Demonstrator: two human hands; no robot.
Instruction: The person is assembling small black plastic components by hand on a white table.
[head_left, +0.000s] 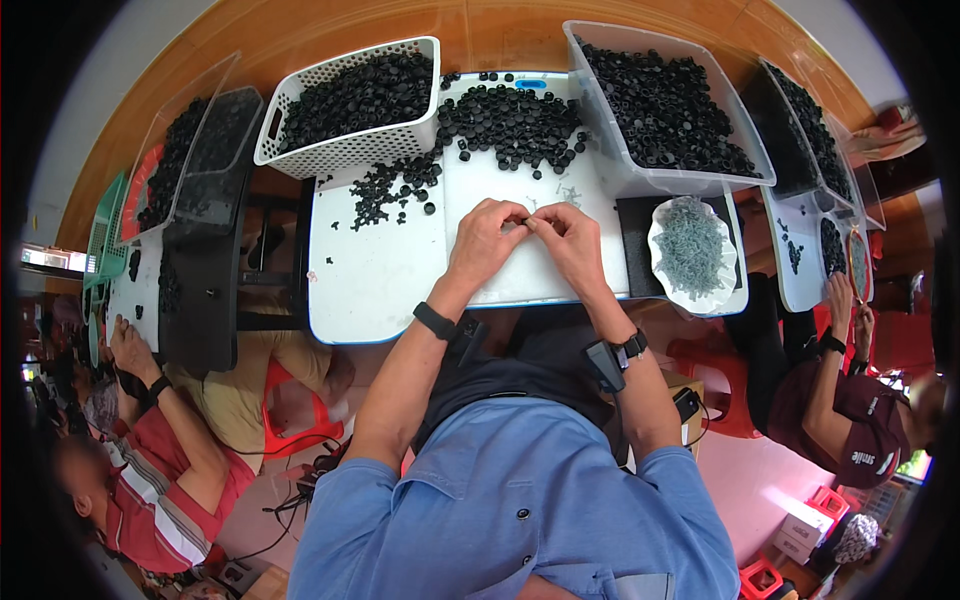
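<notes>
Over the middle of the white table (370, 290), my left hand (485, 242) and my right hand (568, 245) meet at the fingertips. Both are closed in a pinch, and a tiny dark piece shows between them; its kind is too small to make out. Beyond them lies a heap of round black caps (510, 122). To the left of the caps, smaller black plastic parts (378, 192) are strewn. A few thin pale pieces (570, 193) lie just past my right hand.
A white perforated basket (350, 150) and a clear bin (690, 180), both full of black parts, stand at the back. At right, a white frilled dish (658, 262) holds a tangle of thin grey-green pieces (692, 245) on a black mat (636, 235). People work at tables on both sides.
</notes>
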